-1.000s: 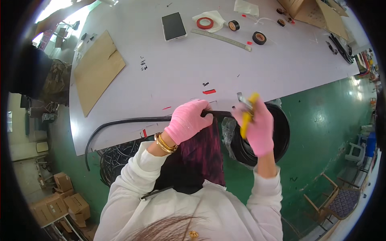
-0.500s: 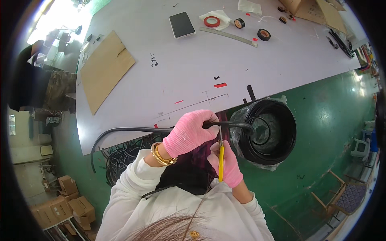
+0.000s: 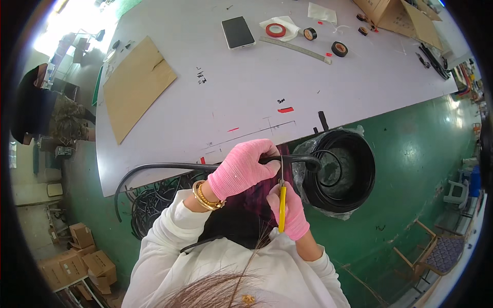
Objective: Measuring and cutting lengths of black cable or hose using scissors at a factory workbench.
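Both my hands wear pink gloves. My left hand (image 3: pixel 244 169) is closed round a thick black tube (image 3: pixel 174 166), which runs left across the table's near edge and bends down past its corner. To the right the same tube leads toward a large coil. In my right hand (image 3: pixel 294 210) are yellow-handled scissors (image 3: pixel 282 208), held upright with their narrow metal blades at the tube, just right of my left fingers. Whether the blades have cut into the tube I cannot tell.
The black coil (image 3: pixel 367 174) sits in clear plastic beside the table (image 3: pixel 246 97). More black tubing (image 3: pixel 151 210) lies heaped below left. Cardboard (image 3: pixel 138 87), a dark flat box (image 3: pixel 238 33), a steel ruler (image 3: pixel 295 49) and tape rolls (image 3: pixel 339 49) rest on the table. A person (image 3: pixel 49 110) stands left.
The view has shifted slightly, so the table's things sit a little further right and lower. My hands, the tube and the scissors stay almost where they were.
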Action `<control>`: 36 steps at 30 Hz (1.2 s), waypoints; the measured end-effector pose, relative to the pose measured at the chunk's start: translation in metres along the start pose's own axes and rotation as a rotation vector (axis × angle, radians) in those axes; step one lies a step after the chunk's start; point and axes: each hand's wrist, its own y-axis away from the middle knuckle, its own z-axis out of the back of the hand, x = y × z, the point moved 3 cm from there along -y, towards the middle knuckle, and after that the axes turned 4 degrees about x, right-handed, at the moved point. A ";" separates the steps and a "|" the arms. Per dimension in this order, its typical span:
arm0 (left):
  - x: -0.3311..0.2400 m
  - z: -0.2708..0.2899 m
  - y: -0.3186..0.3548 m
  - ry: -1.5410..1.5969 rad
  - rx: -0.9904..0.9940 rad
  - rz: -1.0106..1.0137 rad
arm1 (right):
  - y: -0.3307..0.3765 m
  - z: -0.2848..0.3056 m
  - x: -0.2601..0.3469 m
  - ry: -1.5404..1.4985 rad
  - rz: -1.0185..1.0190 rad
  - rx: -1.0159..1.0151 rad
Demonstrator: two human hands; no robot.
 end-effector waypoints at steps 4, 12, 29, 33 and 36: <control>0.001 0.002 -0.001 -0.019 0.038 0.003 | 0.003 -0.001 0.003 0.147 0.061 -0.027; -0.001 0.001 -0.009 0.243 0.223 -0.157 | 0.009 -0.006 0.013 0.442 0.071 -0.065; -0.005 0.000 -0.014 0.460 0.614 0.099 | 0.042 0.017 0.014 0.340 -0.136 -0.136; -0.012 0.007 0.004 0.507 0.580 0.093 | 0.036 0.034 0.054 0.395 0.548 -0.503; -0.028 0.010 0.038 0.492 0.581 0.118 | 0.013 0.039 0.051 0.587 0.589 -0.457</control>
